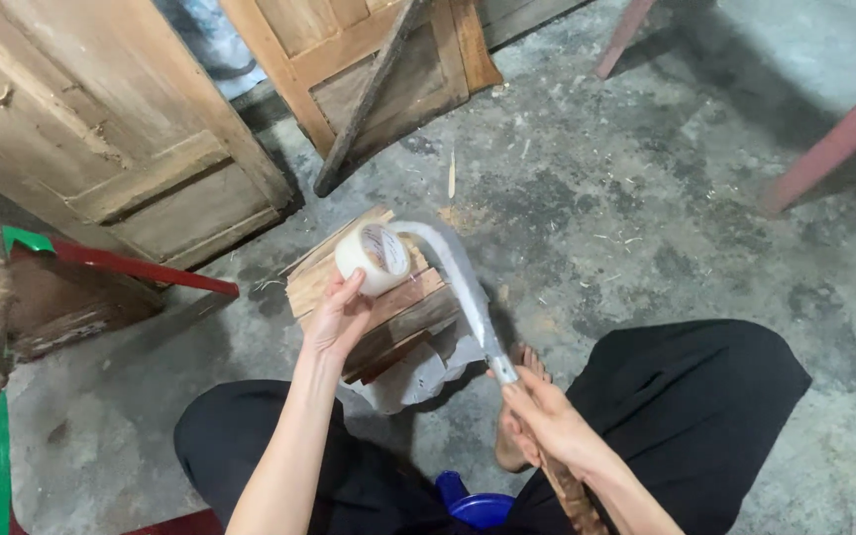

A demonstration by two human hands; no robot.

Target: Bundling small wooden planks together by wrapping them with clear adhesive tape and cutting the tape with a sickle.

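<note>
Bare concrete floor (646, 228); left hand (339, 317) pinches a tape roll (374, 258); right hand (547, 421) clamps a curved sickle (463, 277), blade arching up-left from the handle to the roll.

Bare concrete floor (646, 228) is lying open right of the wood stack (374, 307), giving hands free passage there. Wooden doors (101, 119) are closing off behind and left of the stack; red bar (146, 267) is blocking its left; knees are hemming its near side.

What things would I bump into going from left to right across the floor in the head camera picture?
Red stick → pile of wood pieces → roll of tape in the left hand → right hand → red leg.
</note>
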